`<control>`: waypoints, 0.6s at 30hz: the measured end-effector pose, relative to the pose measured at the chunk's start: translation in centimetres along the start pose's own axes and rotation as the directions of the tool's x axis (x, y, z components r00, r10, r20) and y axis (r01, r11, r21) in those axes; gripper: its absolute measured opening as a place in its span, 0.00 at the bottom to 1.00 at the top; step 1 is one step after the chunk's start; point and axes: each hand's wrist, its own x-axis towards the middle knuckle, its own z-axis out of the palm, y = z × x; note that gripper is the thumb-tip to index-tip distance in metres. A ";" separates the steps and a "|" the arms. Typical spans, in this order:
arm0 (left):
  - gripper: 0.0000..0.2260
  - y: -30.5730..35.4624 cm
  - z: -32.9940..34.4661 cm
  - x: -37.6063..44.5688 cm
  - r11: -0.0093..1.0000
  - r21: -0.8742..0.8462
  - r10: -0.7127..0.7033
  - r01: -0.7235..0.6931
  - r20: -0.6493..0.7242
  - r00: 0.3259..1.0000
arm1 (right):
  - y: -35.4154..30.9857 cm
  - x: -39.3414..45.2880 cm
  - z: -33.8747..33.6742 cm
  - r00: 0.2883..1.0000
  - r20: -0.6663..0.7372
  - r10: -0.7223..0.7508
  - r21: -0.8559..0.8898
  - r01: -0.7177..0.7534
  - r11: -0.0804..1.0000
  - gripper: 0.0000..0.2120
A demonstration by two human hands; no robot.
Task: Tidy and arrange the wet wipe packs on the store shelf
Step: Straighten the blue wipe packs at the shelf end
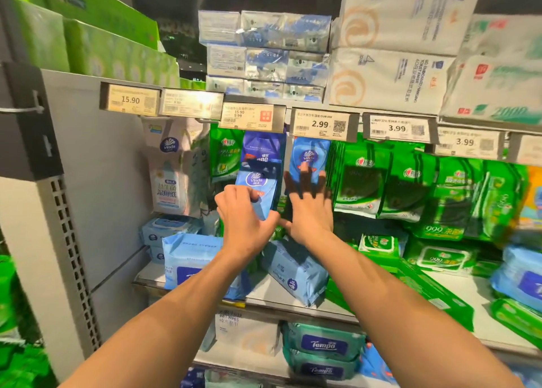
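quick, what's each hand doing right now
Left hand: fingers curled round the lower end of a blue Vinda wet wipe pack hanging from the hook.
Right hand: open, fingers spread flat against the neighbouring blue hanging pack.

Bright store light is falling from above, washing out the second price tag [191,103] in glare. Wide-angle distortion is bending the grey shelf upright [73,241] and tilting the white tissue packs [396,50] at the top right. Motion blur is smearing the green packs [457,200] toward the right edge. The right hand [308,208] is casting dark finger shadows onto the blue hanging pack [311,156], and the space under the tags is staying dim
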 end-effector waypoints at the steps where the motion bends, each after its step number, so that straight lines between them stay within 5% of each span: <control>1: 0.16 0.5 0.1 0.0 1.000 -0.001 0.011 -0.011 -0.007 1.000 | 0.1 -0.9 0.2 0.999 -0.021 -0.046 -0.032 0.046 0.998 0.39; 4: 0.17 2.0 0.3 -0.1 0.999 -0.025 0.030 -0.031 -0.019 0.999 | 1.1 -3.2 0.8 0.983 -0.005 -0.184 -0.088 0.183 0.979 0.45; 9: 0.15 5.7 0.5 -0.1 0.993 -0.108 0.040 -0.042 -0.019 0.999 | 3.4 -6.6 0.1 0.954 0.033 -0.298 -0.121 0.300 0.946 0.39; 18: 0.16 10.7 -0.3 -1.2 0.973 -0.226 0.043 -0.054 -0.054 0.998 | 8.1 -10.6 -0.7 0.990 -0.008 -0.138 -0.111 0.136 0.984 0.38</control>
